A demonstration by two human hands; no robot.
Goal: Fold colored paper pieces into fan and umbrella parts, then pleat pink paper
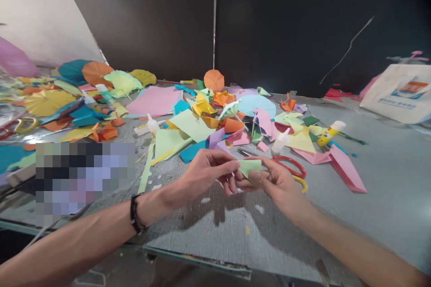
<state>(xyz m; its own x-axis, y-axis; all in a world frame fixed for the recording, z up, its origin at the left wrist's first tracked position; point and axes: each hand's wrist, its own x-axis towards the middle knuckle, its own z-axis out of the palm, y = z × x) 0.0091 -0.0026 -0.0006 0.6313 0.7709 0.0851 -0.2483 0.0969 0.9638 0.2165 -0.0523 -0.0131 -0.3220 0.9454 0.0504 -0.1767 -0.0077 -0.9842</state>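
Note:
Between my two hands is a small piece of folded light green paper, held just above the grey table. My left hand pinches its left corner between thumb and fingers. On the other side, my right hand grips it with the thumb in front and the fingers behind. Right behind my right hand lie scissors with red and yellow handles, partly covered by that hand. A white glue bottle stands close by, next to pink and yellow paper scraps.
Coloured paper scraps and folded pieces heap across the table's back. A yellow glue stick and a white bag are on the right. At left are a blurred-out patch and more scissors. The table's front edge is near.

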